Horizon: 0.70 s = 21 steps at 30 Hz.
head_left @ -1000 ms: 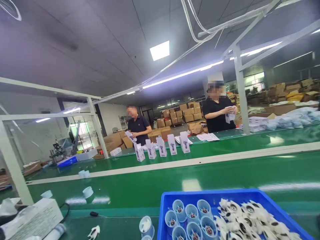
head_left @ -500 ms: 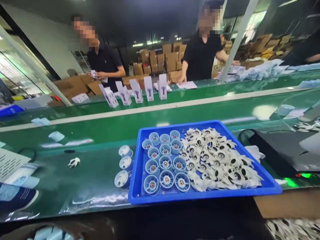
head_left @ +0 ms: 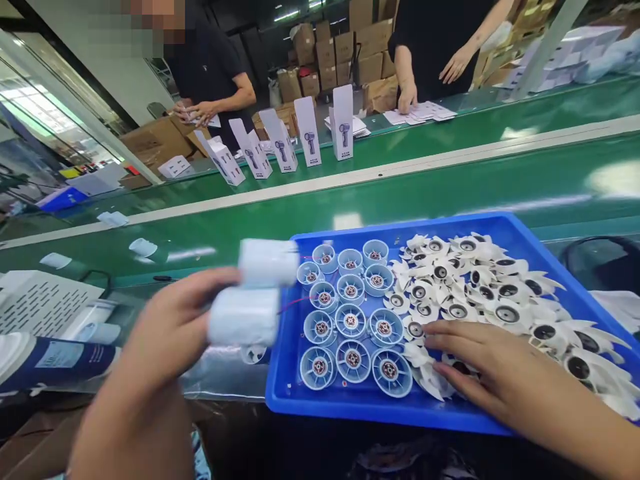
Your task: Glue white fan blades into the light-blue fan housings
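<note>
My left hand (head_left: 170, 320) grips two light blue fan housings (head_left: 267, 262), short cylinders blurred by motion, just left of the blue tray (head_left: 345, 412). Thin red wires trail from them toward the tray. My right hand (head_left: 480, 363) is over the tray's near side, fingers stretched and apart, at a white fan blade wheel (head_left: 425, 370); whether it touches the wheel I cannot tell. Several blue housings with spoked motor mounts (head_left: 352, 358) stand in rows in the tray's left half. White blade wheels (head_left: 507, 310) are heaped in the right half.
Across the green conveyor (head_left: 225, 223), several open white boxes (head_left: 343, 127) stand in a row. Two people in black shirts handle papers or boxes behind it. A dark blue cylindrical container (head_left: 65, 363) and a slotted white bin (head_left: 45, 303) are at left.
Both my hands have come into view, the left now holding two housings picked from beside the tray, the right over the blade wheels. The view has moved closer and shifted.
</note>
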Available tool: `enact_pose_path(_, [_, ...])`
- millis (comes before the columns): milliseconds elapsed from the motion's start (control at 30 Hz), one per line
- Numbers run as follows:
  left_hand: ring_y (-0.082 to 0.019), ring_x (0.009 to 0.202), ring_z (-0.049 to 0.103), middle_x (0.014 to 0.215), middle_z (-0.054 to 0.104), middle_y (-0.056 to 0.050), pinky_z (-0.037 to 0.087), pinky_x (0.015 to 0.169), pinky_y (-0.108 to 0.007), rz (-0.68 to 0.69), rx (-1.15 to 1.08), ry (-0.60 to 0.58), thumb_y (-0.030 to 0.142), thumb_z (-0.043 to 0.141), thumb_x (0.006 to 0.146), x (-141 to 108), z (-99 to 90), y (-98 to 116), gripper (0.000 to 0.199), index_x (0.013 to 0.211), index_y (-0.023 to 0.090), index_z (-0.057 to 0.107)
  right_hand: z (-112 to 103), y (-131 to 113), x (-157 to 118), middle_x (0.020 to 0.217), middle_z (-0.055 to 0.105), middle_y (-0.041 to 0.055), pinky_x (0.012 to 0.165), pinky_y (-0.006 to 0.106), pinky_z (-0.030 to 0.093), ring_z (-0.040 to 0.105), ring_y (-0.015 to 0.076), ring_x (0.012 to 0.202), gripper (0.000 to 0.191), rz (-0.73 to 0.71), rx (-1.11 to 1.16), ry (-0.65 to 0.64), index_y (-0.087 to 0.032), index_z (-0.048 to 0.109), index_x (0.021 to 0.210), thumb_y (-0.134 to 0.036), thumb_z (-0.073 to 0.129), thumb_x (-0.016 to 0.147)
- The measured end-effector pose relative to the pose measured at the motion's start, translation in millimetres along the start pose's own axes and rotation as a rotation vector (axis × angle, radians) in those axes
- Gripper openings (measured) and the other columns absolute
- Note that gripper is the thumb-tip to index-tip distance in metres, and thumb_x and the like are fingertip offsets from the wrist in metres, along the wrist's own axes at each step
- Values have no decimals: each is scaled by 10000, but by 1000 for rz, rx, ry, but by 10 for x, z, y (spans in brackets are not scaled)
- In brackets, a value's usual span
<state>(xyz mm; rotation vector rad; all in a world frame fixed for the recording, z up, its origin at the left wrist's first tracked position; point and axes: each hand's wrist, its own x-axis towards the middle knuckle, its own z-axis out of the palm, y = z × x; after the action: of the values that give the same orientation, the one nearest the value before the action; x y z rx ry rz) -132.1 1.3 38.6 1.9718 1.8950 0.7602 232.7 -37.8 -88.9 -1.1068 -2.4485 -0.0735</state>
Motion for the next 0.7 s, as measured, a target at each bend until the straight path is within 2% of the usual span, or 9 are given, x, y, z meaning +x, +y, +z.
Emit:
enact_pose_path(100, [-188, 697, 648, 851, 761, -34, 489, 622, -282, 64, -158, -165, 308, 600, 665, 454, 354, 286, 289, 880, 210, 768, -8, -7, -4, 1053, 699, 29, 682, 380, 661, 709, 190, 881, 356, 20, -7, 65, -226, 678, 1036, -368, 352, 1042])
enact_pose_path(200, [-161, 673, 627, 828, 742, -19, 474, 604, -263, 34, -420, -305, 240, 667, 647, 795, 800, 534, 266, 897, 204, 752, -63, 34, -2, 1025, 701, 23, 678, 341, 657, 708, 171, 865, 343, 47, 24, 100, -222, 678, 1015, -370, 370, 1037])
enact_pose_path(300, [-147, 679, 633, 809, 733, -10, 486, 629, -258, -98, -776, -468, 155, 733, 578, 927, 1186, 741, 285, 861, 186, 729, -78, 44, 5, 1040, 695, 5, 707, 324, 646, 700, 157, 889, 294, 75, 94, 75, -244, 670, 1023, -337, 391, 1023])
enact_pose_path(400, [-160, 676, 645, 761, 726, -25, 487, 631, -265, -156, -936, -553, 129, 760, 535, 958, 1439, 880, 267, 797, 168, 728, -67, 2, 13, 1017, 696, -18, 710, 294, 621, 692, 138, 875, 265, 108, 186, 86, -272, 666, 1005, -275, 401, 989])
enact_pose_path(467, [-159, 630, 631, 732, 719, -36, 471, 594, -262, -147, -942, -543, 157, 777, 534, 976, 1495, 905, 260, 791, 160, 739, -51, -39, 4, 1024, 695, -32, 710, 290, 603, 687, 137, 878, 257, 131, 238, 95, -288, 665, 985, -247, 413, 955])
enact_pose_path(533, [-152, 598, 613, 743, 721, -45, 451, 560, -256, -142, -955, -495, 195, 795, 545, 986, 1449, 876, 282, 820, 157, 746, -28, -61, -11, 1087, 685, -42, 751, 330, 591, 677, 164, 925, 262, 123, 234, 68, -299, 664, 1006, -208, 441, 904])
enact_pose_path(633, [-153, 631, 626, 786, 729, -31, 475, 582, -260, -152, -987, -381, 216, 824, 535, 931, 1243, 776, 340, 861, 177, 735, 11, 0, 24, 1190, 659, -30, 905, 426, 544, 641, 227, 1038, 307, -21, 151, 1, -281, 670, 1028, -141, 526, 796])
enact_pose_path(700, [-150, 646, 632, 782, 728, -19, 487, 595, -255, -172, -998, -322, 190, 839, 502, 827, 1087, 709, 354, 839, 183, 728, 38, 115, 139, 1241, 640, 12, 996, 469, 491, 605, 260, 1116, 343, -133, 86, -158, -243, 681, 1056, -108, 572, 761])
